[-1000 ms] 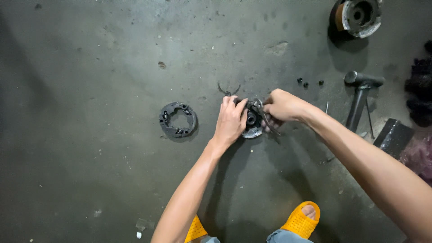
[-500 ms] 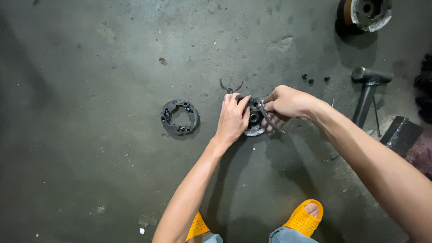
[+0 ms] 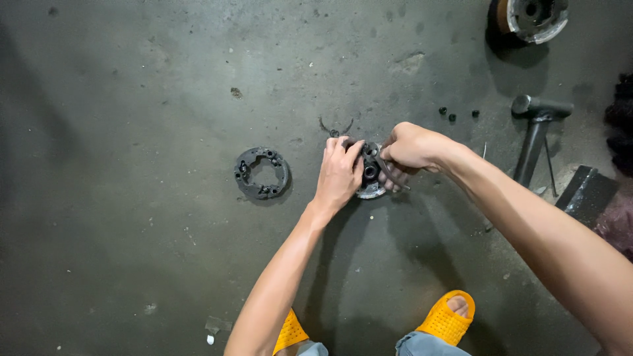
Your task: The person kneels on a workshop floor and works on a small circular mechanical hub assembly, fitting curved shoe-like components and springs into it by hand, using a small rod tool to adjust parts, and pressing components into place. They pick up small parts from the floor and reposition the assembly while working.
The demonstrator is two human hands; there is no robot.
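The left hand (image 3: 339, 173) now lies flatter over the round metal part (image 3: 370, 179). The right hand (image 3: 409, 148) has shifted slightly.

We see both bare arms reaching away from us toward the middle of the scene. The left hand (image 3: 339, 173) comes up from the near edge on a nearly straight forearm, palm down, fingers curled together and pointing far and slightly right, its grip closed. The right hand (image 3: 409, 150) comes in from the near right on a long forearm that slants to the left, wrist bent, fingers folded into a tight fist-like grip. The two hands sit just beside each other, knuckles almost touching. Near us, both feet show in orange sandals.
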